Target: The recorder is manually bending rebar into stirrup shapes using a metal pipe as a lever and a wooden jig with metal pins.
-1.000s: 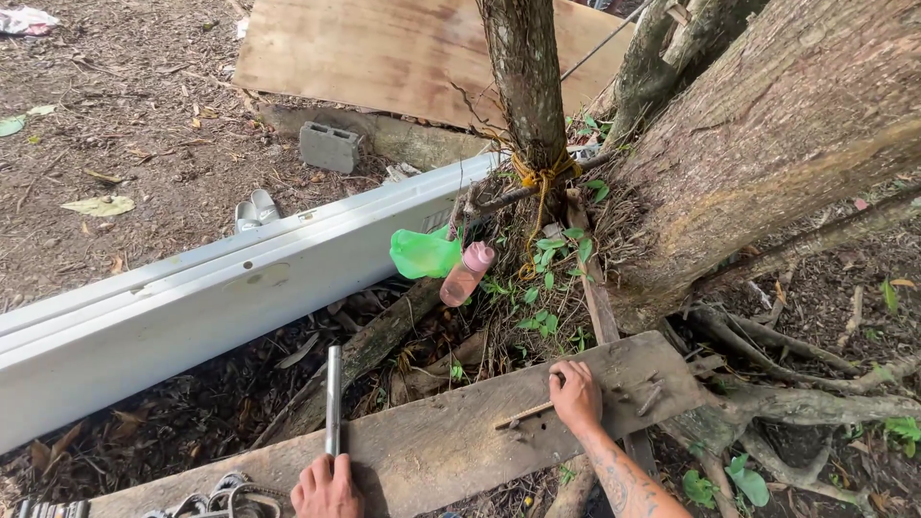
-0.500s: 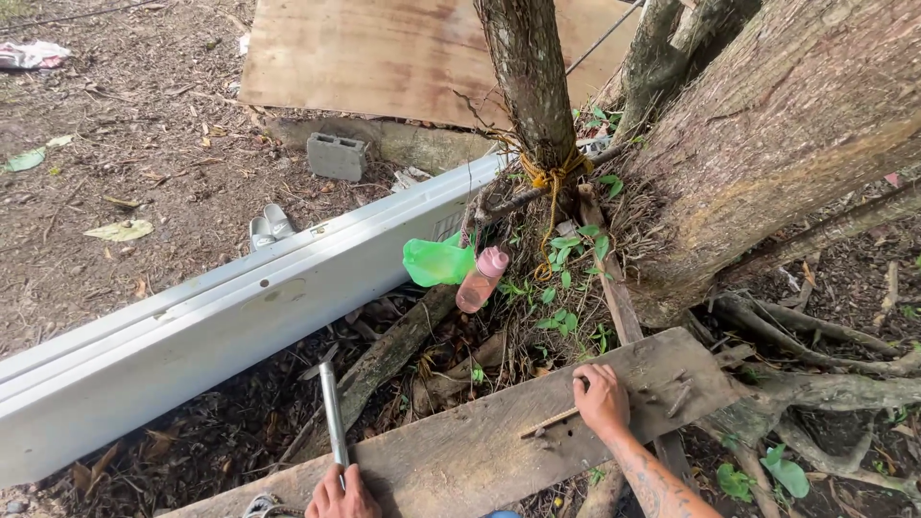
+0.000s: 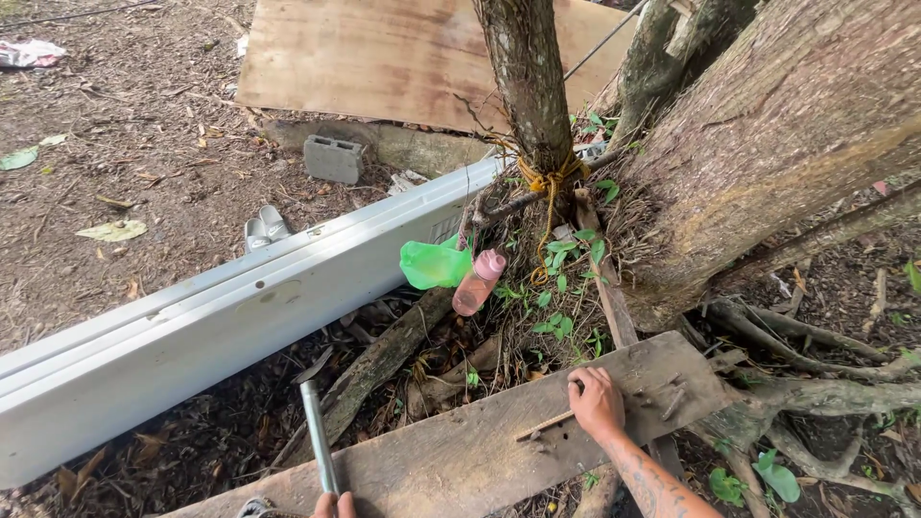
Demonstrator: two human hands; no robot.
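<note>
Hammer (image 3: pixel 318 432) stands up near the bottom edge, its head far from the left hand (image 3: pixel 333 505) that grips its handle. Board (image 3: pixel 499 451) lies long from left to right. Right hand (image 3: pixel 597 403) presses flat on it, fingers curled beside bent nails (image 3: pixel 662 398).

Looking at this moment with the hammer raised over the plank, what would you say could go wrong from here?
The right hand rests flat on the wooden plank right beside bent nails, so a stray blow of the hammer gripped by the left hand might catch the fingers. The protruding nails could also scratch that hand. The plank lies on uneven roots and may rock when struck.
</note>
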